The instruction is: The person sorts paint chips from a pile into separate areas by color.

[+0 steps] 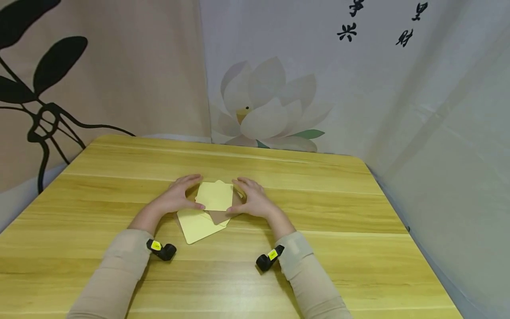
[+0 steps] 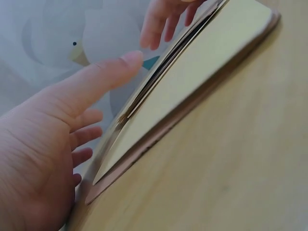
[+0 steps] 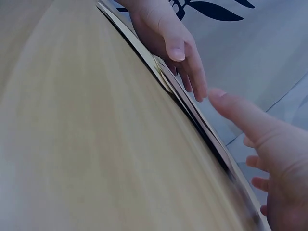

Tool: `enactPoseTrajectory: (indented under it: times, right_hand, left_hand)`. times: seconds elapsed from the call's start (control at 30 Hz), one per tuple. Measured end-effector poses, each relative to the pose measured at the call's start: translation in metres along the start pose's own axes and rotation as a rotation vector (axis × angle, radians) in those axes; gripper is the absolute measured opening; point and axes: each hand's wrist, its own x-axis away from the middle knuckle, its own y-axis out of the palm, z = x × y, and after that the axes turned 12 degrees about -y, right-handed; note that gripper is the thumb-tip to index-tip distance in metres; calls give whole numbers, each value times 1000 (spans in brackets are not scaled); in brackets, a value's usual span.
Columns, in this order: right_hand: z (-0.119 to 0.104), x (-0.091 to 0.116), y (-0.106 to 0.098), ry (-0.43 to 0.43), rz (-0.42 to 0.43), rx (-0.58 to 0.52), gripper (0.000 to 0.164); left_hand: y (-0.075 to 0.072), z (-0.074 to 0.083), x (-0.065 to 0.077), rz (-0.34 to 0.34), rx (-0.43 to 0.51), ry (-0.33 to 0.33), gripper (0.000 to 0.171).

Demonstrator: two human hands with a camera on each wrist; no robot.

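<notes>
Left hand and right hand flank piled yellow cards, thumbs spread from fingers; can't tell if tips touch. Backdrop reads 兴, 财; yellow wrist labels illegible.

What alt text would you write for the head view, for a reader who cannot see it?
A person's left grip and right grip curve on either side of a yellow card that overlaps other yellow and brown pieces on a wooden table. Behind the table is a lotus-printed cloth.
</notes>
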Motion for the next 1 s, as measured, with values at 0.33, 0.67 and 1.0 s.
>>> enactPoseTrajectory:
  times: [0.33,0.67,1.0]
  right_hand:
    - [3,-10,9,-9,-53,79,94]
    - [2,-12,10,-14,-85,123,87]
    - [3,-9,9,-24,-53,97,85]
  left_hand:
    - [1,-1,-3,-19,-80,38,102]
    - [1,0,-1,-26,-102,42,99]
    - [1,3,2,-17,-85,46,97]
